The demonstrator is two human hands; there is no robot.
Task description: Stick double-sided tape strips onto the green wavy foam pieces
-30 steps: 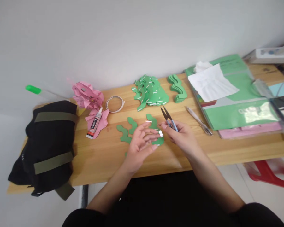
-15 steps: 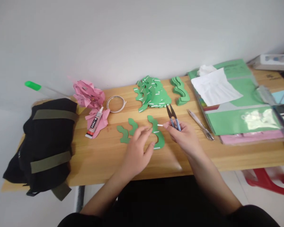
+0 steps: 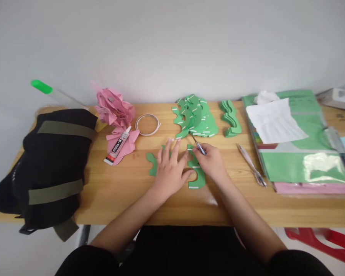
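My right hand [image 3: 214,163] holds blue-handled thread snips [image 3: 199,146], their dark blades pointing up and left, and its fingers rest at the right edge of a curved green paper cutout [image 3: 200,179]. White strips of tape lie across that cutout at its top, middle and bottom. Fingers spread, my left hand [image 3: 170,172] lies over the table, its thumb and fingertips close to the cutout's left side. Partly under the left hand are more green pieces, one of them a wavy cutout [image 3: 151,164]. Beyond is a pile of green cutouts [image 3: 197,117] with white strips.
A neat stack of green pieces [image 3: 230,119], a pen [image 3: 251,165] and green paper packs [image 3: 299,165] with a white tissue [image 3: 276,119] lie right. Leftward are a tape roll [image 3: 147,125], pink paper [image 3: 115,107], a glue tube [image 3: 117,145] and a black bag [image 3: 57,165].
The white strip at my right fingertips now lies on the cutout's top end. My right hand has lowered onto the cutout, the snips tilting left. My left fingers have spread. The view has shifted.
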